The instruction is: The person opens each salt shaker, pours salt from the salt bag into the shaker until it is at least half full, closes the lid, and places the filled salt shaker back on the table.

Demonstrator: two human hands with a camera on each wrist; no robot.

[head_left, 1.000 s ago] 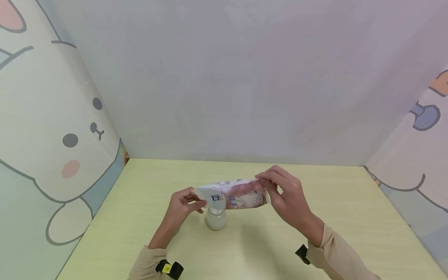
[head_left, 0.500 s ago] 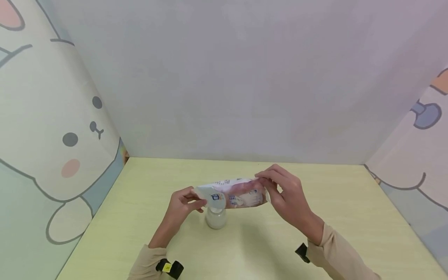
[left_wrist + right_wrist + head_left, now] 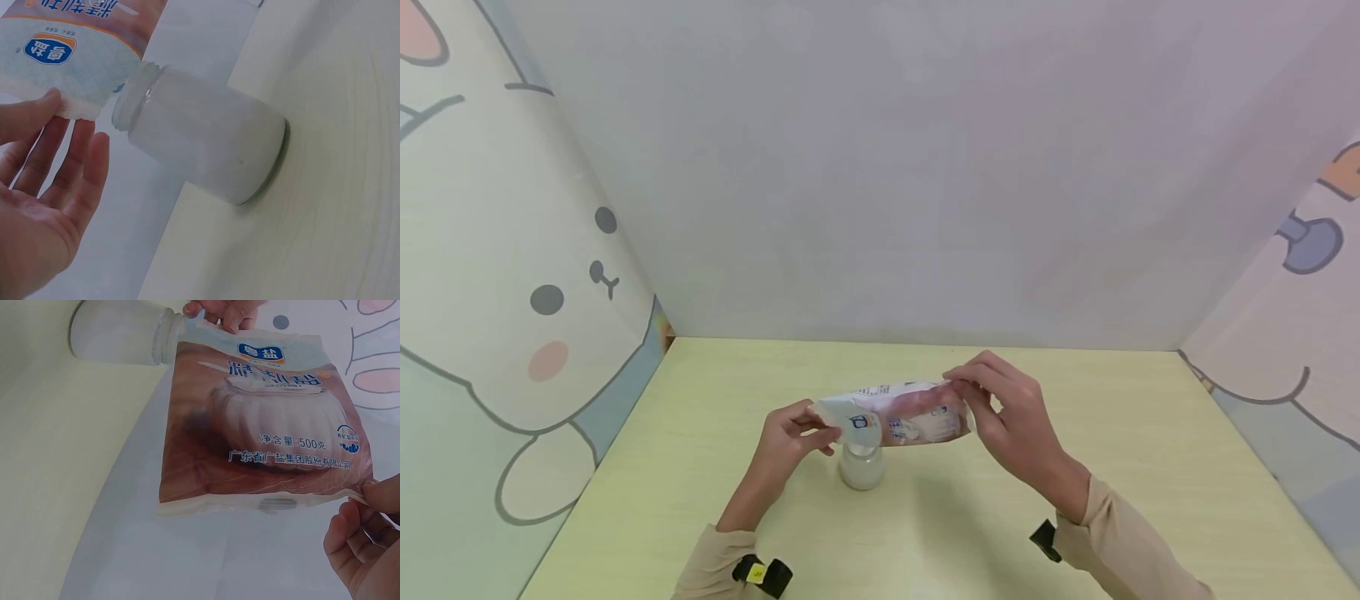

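Observation:
A bag of salt, pale blue at one end and brown-pink at the other, is held on its side above the table. My left hand pinches its pale end between thumb and fingers. With thumb and fingers, my right hand grips a corner of the opposite end, seen close in the right wrist view. Under the pale end stands an upright, lidless glass jar that looks whitish inside. One corner of the bag is at the jar's mouth; whether salt is flowing cannot be seen.
The pale yellow wooden table bears the jar and meets a plain grey wall at the back. Cartoon-printed panels rise at both sides. Black straps with small devices are on both sleeves.
Hands, bag and jar hold nearly the same places. Only a very slight shift of the whole head view shows.

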